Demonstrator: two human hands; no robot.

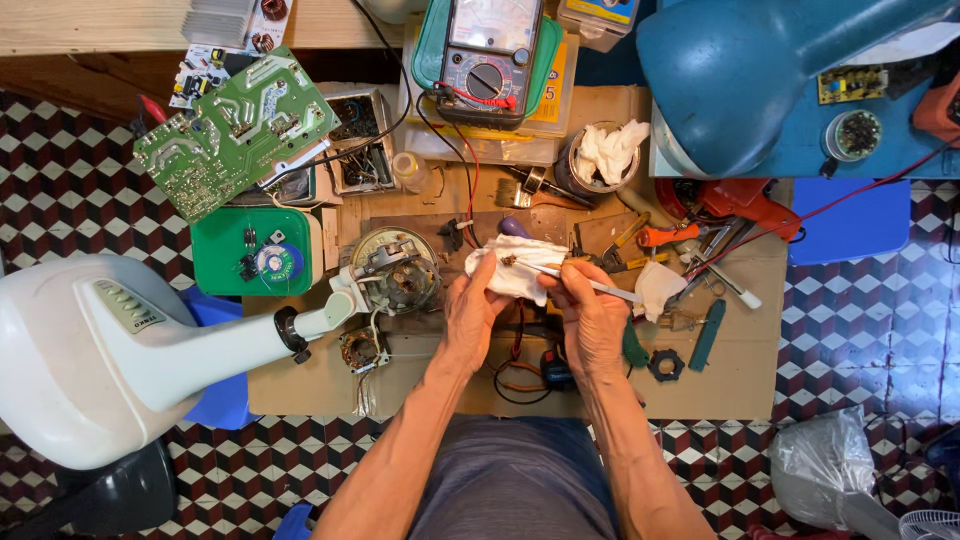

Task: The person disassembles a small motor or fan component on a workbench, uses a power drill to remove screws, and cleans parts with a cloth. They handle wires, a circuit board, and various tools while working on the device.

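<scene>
My left hand [472, 305] grips a crumpled white cloth [515, 266] wrapped around a small brown part that pokes out at its top. My right hand [590, 310] pinches a thin white stick [590, 284] like a pen, its tip touching that part at the cloth. Both hands hover over a brown cardboard sheet [740, 370]. Just left of my left hand lies an opened fan motor [397, 270] joined to a white fan neck [215, 345].
A green circuit board [232, 130], a green box [252, 252], a multimeter [486, 55], a blue lamp shade [740, 75], a cup of tissue [605, 155], scattered hand tools [700, 245] and a black nut [666, 364] crowd the cardboard. The white fan base [70, 370] sits left.
</scene>
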